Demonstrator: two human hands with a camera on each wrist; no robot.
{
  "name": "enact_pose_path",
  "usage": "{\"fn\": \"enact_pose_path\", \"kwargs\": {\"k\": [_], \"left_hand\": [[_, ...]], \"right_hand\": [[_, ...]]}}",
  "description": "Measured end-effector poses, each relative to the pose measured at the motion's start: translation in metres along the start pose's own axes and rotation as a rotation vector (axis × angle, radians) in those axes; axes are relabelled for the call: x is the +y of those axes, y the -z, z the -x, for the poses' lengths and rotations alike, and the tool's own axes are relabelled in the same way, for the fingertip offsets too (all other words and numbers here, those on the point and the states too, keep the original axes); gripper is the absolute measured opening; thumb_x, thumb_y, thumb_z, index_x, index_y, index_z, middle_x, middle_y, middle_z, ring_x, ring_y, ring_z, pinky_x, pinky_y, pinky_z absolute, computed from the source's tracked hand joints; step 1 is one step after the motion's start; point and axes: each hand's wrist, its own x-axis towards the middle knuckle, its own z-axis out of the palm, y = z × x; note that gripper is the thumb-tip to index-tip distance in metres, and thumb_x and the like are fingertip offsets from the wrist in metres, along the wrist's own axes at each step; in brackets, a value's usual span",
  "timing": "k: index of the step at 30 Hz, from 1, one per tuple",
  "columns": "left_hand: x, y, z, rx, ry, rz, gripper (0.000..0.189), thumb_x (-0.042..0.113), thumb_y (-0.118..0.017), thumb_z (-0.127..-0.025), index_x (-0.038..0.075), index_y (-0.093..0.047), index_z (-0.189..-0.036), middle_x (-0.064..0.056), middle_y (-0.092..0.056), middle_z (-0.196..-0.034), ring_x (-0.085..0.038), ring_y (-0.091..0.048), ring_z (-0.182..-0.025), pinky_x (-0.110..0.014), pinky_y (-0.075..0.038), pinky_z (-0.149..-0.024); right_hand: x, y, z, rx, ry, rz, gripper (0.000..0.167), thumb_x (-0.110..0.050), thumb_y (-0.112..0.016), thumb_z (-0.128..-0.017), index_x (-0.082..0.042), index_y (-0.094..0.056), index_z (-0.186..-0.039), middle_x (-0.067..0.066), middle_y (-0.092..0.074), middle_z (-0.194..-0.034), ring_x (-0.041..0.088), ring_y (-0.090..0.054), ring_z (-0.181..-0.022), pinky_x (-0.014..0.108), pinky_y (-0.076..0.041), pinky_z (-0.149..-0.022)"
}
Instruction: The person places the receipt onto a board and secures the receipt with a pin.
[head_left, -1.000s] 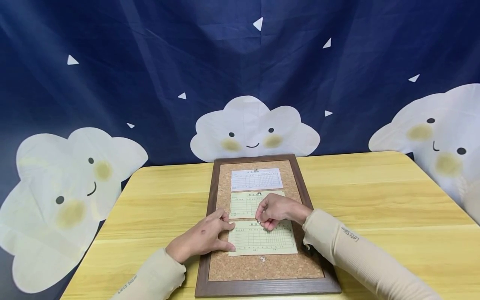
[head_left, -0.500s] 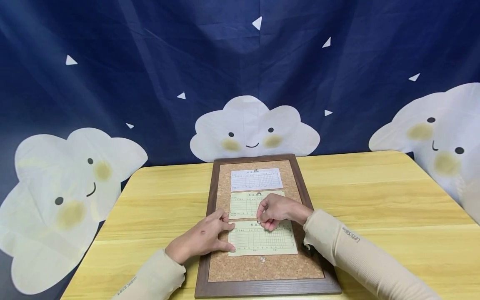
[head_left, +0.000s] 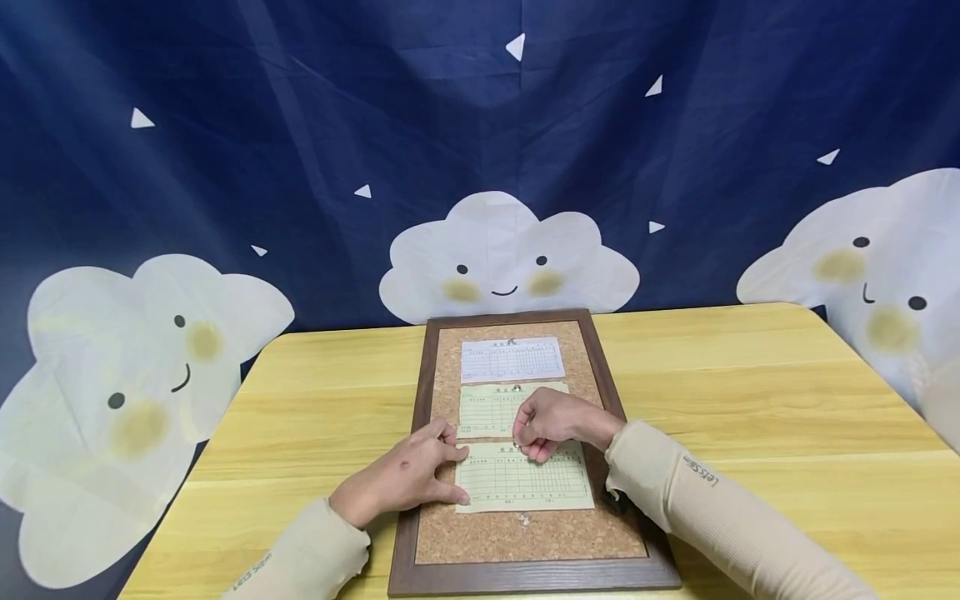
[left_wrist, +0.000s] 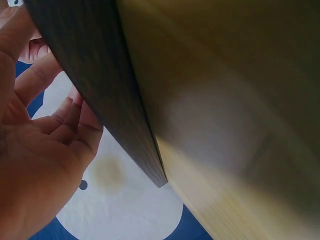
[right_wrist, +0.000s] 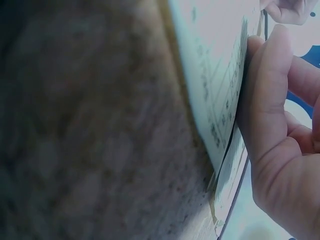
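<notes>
A framed cork board (head_left: 525, 537) lies on the table and bears three printed slips in a column. My left hand (head_left: 408, 471) rests at the board's left side, thumb and a finger spread on the left edge of the lowest pale green slip (head_left: 517, 483). At that slip's top edge my right hand (head_left: 551, 419) pinches a small shiny thumbtack (head_left: 517, 445), mostly hidden by the fingertips. The middle green slip (head_left: 483, 408), partly behind my right hand, has a shiny tack (head_left: 517, 388) at its top. Above it is a white slip (head_left: 510, 362). In the right wrist view, fingers (right_wrist: 270, 95) lie close over the paper.
Another small shiny piece (head_left: 524, 520) sits on the cork below the lowest slip. The board's dark wooden frame (head_left: 536, 575) surrounds the cork. The wood-grain table (head_left: 750, 400) extends on both sides, with a blue cloud-patterned curtain (head_left: 480, 125) behind it.
Almost nothing differs. My right fingertips shift very slightly at the tack, while my left hand stays on the slip's left edge.
</notes>
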Motion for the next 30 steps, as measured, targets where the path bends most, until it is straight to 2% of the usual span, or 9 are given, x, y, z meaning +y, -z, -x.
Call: {"fn": "enact_pose_path", "kwargs": {"k": [30], "left_hand": [[0.0, 0.0, 0.0002, 0.005, -0.002, -0.003, 0.062, 0.035, -0.085, -0.079, -0.005, -0.068, -0.123, 0.005, -0.042, -0.101, -0.01, -0.043, -0.088, -0.025, -0.047, -0.082]], "right_hand": [[-0.0002, -0.0003, -0.0017, 0.0, 0.011, 0.017, 0.012, 0.011, -0.063, -0.087, 0.003, -0.064, -0.078, 0.011, -0.063, -0.062, 0.013, -0.06, -0.05, 0.027, -0.056, -0.053]]}}
